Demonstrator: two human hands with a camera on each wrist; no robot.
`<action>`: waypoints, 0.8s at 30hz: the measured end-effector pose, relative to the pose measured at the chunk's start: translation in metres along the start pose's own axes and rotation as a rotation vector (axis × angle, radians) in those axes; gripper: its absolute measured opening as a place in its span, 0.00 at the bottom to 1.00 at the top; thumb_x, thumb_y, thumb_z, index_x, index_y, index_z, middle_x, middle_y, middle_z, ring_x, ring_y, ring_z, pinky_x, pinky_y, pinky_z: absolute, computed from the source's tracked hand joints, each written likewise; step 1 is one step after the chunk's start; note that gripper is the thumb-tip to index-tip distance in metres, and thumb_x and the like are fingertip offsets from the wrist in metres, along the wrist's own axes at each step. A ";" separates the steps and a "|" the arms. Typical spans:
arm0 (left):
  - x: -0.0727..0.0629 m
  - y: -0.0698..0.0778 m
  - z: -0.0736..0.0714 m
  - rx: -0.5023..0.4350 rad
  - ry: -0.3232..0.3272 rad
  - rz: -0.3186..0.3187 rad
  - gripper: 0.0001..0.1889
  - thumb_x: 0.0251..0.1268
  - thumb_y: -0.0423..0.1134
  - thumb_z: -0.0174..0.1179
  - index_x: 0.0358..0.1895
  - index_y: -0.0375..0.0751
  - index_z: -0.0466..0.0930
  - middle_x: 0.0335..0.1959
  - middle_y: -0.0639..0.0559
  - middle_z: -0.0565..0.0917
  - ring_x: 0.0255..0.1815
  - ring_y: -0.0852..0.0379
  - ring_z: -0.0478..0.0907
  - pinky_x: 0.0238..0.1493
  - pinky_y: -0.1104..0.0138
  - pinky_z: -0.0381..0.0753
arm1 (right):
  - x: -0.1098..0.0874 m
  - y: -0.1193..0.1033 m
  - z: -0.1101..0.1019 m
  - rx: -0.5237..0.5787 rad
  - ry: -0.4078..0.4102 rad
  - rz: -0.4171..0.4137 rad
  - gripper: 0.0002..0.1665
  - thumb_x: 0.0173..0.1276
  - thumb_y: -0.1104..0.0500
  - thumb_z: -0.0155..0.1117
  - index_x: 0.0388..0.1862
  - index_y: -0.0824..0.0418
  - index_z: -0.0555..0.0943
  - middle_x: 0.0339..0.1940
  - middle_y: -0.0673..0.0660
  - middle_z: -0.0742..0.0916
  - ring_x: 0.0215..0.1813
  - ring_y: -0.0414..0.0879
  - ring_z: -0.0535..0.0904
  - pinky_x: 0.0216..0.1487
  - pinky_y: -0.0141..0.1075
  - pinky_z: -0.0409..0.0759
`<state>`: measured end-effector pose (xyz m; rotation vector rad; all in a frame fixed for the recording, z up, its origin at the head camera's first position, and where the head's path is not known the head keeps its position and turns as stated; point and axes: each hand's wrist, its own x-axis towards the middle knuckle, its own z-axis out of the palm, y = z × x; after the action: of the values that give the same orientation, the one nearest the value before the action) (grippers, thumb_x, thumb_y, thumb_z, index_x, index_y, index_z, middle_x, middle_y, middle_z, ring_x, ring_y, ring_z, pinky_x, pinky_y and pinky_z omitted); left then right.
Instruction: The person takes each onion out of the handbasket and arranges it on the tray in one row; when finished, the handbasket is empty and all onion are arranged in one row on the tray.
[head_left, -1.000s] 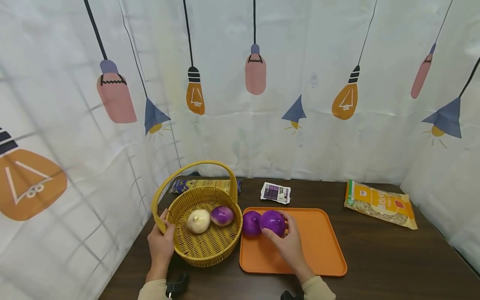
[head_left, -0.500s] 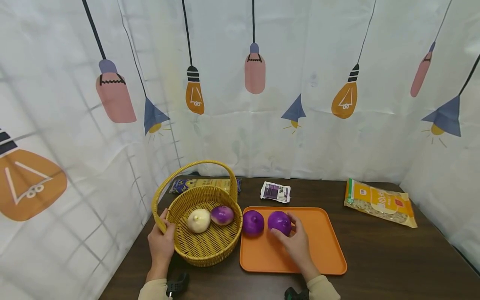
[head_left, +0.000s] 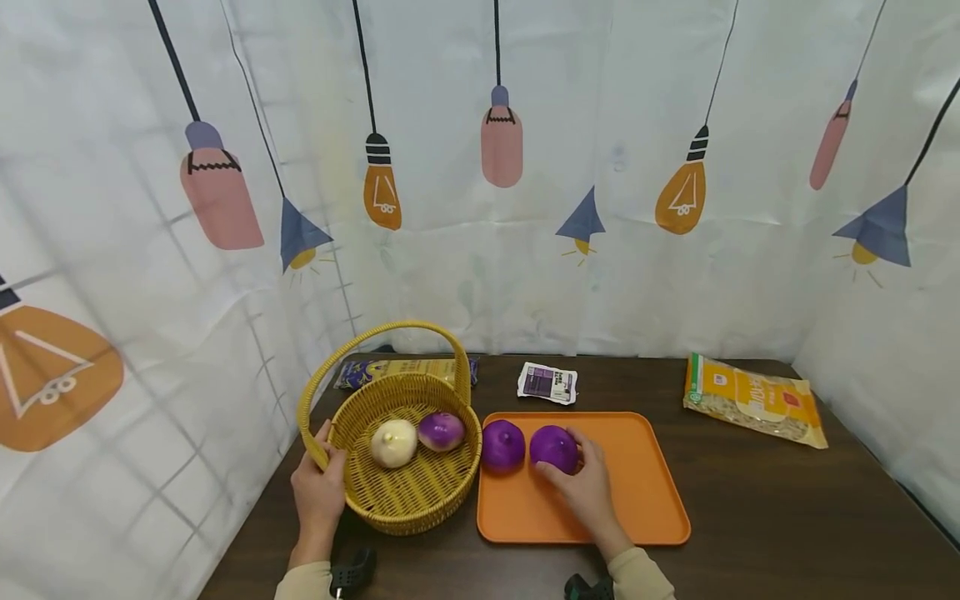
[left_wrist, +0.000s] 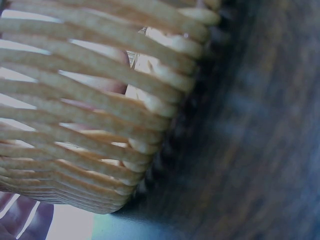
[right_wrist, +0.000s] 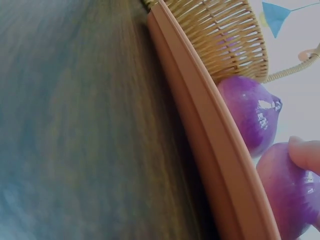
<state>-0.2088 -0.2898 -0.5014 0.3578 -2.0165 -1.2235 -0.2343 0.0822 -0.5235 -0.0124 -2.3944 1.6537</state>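
My left hand [head_left: 320, 490] grips the yellow wicker basket [head_left: 405, 521] at its left rim, by the foot of the arched handle. Inside the basket lie a white onion [head_left: 393, 443] and a purple onion [head_left: 441, 432]. With thumb and fingers on either side, my right hand [head_left: 588, 485] holds another purple onion [head_left: 553, 447] over the orange tray [head_left: 645, 500]. A further purple onion [head_left: 502, 446] sits at the tray's left end, close to the basket. The right wrist view shows these two onions [right_wrist: 250, 112] side by side behind the tray's edge, with a fingertip on the nearer one.
Behind the basket lies a blue and yellow packet [head_left: 360, 372]. A small white and purple sachet [head_left: 547, 383] is beyond the tray. To the right, a yellow bag of grain-like food [head_left: 757, 400] lies on the dark wooden table [head_left: 772, 517]. A printed curtain [head_left: 450, 275] encloses the back and sides.
My right hand has shifted the purple onion right and slightly nearer, so a gap now shows between it and the other onion on the tray. The left hand stays at the basket.
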 end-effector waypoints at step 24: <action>0.001 -0.004 0.001 -0.013 -0.019 -0.001 0.10 0.65 0.29 0.55 0.44 0.35 0.85 0.63 0.48 0.78 0.12 0.65 0.53 0.19 0.71 0.58 | 0.008 0.002 0.005 0.015 -0.004 0.051 0.43 0.54 0.55 0.78 0.66 0.63 0.70 0.60 0.65 0.73 0.58 0.58 0.72 0.58 0.52 0.74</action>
<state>-0.2109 -0.2919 -0.5044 0.3423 -2.0242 -1.2442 -0.2434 0.0801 -0.5257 -0.0687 -2.4041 1.6955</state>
